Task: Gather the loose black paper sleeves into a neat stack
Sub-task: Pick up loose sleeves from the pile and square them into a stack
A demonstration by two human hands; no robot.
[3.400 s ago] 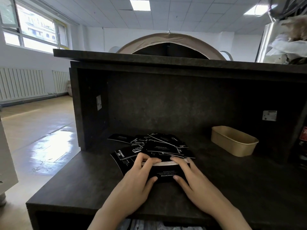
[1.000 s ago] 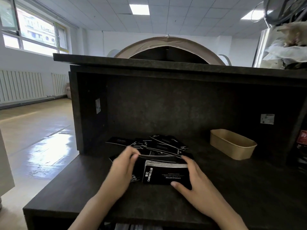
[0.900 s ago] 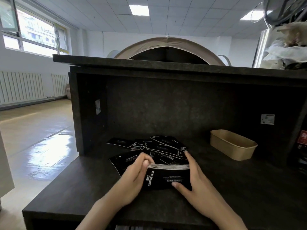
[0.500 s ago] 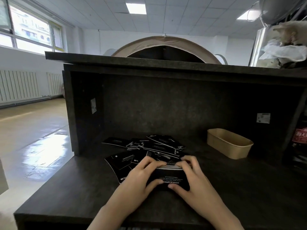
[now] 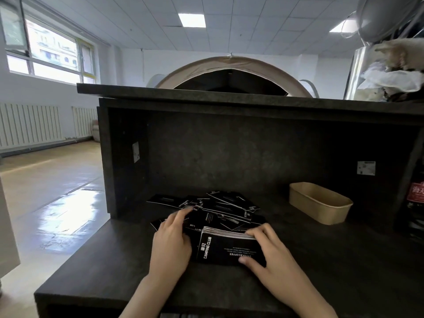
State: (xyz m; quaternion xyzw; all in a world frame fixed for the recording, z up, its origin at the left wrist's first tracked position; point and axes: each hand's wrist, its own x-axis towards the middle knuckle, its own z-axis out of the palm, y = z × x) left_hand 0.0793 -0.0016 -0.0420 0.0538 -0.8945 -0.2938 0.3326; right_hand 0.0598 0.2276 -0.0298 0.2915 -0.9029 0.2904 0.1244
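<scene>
A stack of black paper sleeves (image 5: pixel 226 249) printed "CAMPING CLUB" stands on its edge on the dark counter (image 5: pixel 110 267), leaning toward me. My right hand (image 5: pixel 268 253) grips its right end, fingers over the top edge and thumb on the front face. Behind it, several loose black sleeves (image 5: pixel 227 206) lie scattered in an overlapping heap. My left hand (image 5: pixel 172 239) is just left of the stack, its fingers stretched forward onto a loose sleeve at the heap's near-left side. Whether it pinches that sleeve is hidden.
The counter sits in a dark alcove with a back wall (image 5: pixel 229 152) and a left side panel (image 5: pixel 119 161) close behind the heap. A tan paper tray (image 5: pixel 321 208) stands at the right. A red-labelled bottle (image 5: pixel 416 198) is at the far right edge.
Half a second ago both hands pressed on the stack. My left hand has since come off it and reached forward-left onto the loose sleeves. My right hand keeps hold of the stack.
</scene>
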